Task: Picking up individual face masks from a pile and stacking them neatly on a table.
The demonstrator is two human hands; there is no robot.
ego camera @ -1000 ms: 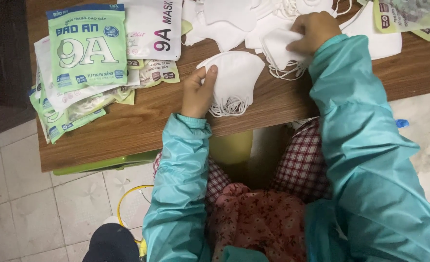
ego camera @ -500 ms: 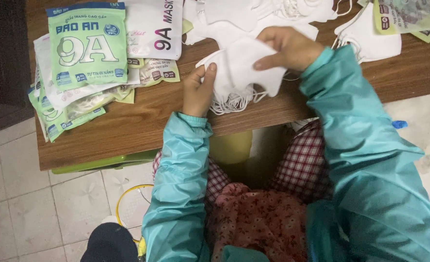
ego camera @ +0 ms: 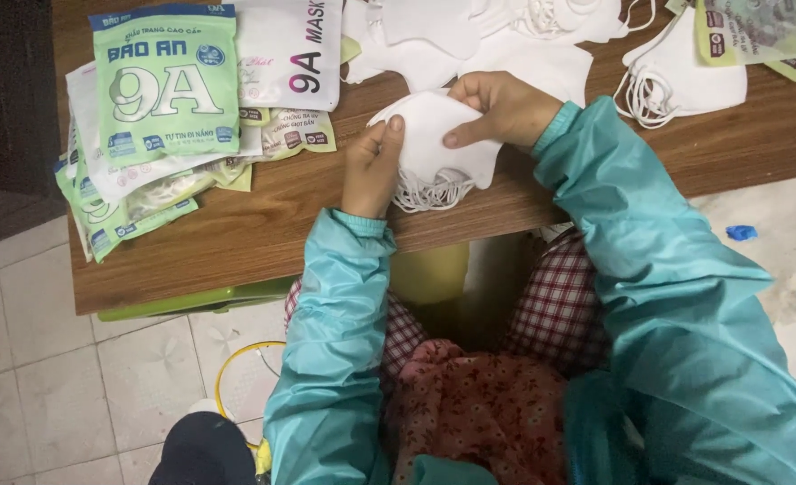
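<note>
A small stack of white face masks (ego camera: 438, 144) with dangling ear loops lies at the near edge of the brown wooden table (ego camera: 263, 224). My left hand (ego camera: 373, 166) grips the stack's left side, thumb on top. My right hand (ego camera: 504, 110) presses down on the top mask from the right, fingers spread over it. Both arms wear teal sleeves. More loose white masks (ego camera: 470, 40) lie in a pile just beyond my hands.
Green and white mask packets (ego camera: 160, 90) are stacked at the table's left. Another folded mask (ego camera: 690, 76) and more packets (ego camera: 757, 31) lie at the right. Below the table are a tiled floor, a yellow ring (ego camera: 236, 377) and a blue scrap (ego camera: 741, 233).
My right hand drew a white mask from the far pile and laid it on the stack under my left hand; both hands now rest on the stack.
</note>
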